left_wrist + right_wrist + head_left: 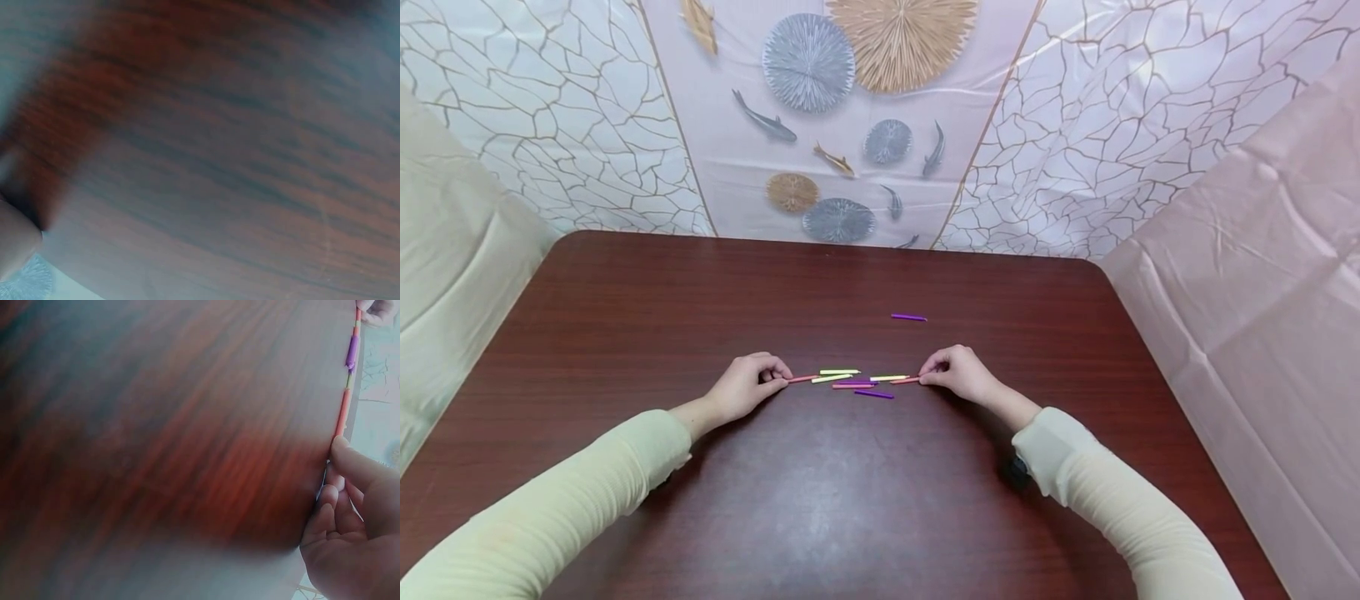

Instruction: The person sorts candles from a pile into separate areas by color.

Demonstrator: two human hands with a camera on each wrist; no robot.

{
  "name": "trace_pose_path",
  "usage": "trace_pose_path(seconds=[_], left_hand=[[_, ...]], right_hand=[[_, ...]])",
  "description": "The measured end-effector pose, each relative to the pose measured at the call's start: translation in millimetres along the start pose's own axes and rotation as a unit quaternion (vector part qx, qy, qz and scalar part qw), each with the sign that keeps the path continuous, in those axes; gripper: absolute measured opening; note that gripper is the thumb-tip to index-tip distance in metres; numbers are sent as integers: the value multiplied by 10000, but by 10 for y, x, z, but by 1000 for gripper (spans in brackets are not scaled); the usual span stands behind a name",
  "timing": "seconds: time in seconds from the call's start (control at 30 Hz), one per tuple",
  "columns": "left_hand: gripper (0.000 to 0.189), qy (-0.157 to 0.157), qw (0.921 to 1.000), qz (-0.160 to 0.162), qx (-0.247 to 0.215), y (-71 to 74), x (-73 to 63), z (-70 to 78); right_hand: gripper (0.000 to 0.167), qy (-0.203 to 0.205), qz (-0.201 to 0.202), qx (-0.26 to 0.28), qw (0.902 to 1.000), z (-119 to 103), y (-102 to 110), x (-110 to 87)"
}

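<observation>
Several thin candles lie in a loose cluster at mid-table in the head view. My left hand [751,385] pinches the left end of a red candle [802,379] between thumb and fingertips. Opposite it, my right hand [958,372] pinches the right end of another red candle [904,381]. Between the hands lie yellow candles [839,372], a pink one [853,386] and purple ones [874,394]. In the right wrist view, my thumb presses at the end of the red candle [343,411]. Only a fingertip [19,240] of my left hand shows in the left wrist view.
One purple candle [908,317] lies apart, farther back on the dark brown wooden table [820,492]. Patterned cloth [842,167] hangs behind the table's far edge, and pale draped cloth [1247,250] borders the right side.
</observation>
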State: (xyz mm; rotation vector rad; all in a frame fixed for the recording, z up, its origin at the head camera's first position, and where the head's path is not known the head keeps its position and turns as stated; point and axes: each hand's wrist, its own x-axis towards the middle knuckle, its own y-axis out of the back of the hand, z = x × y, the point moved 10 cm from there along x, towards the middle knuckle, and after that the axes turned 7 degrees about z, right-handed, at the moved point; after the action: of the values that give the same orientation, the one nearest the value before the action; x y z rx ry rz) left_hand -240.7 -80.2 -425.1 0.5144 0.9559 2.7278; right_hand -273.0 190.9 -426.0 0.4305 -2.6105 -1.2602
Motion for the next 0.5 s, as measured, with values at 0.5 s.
trace_pose_path(seconds=[0.5], left_hand=[[4,68,9998,-199,30,48,70,-11]], right_hand=[[6,23,9,-8,10000,-4,0,-6]])
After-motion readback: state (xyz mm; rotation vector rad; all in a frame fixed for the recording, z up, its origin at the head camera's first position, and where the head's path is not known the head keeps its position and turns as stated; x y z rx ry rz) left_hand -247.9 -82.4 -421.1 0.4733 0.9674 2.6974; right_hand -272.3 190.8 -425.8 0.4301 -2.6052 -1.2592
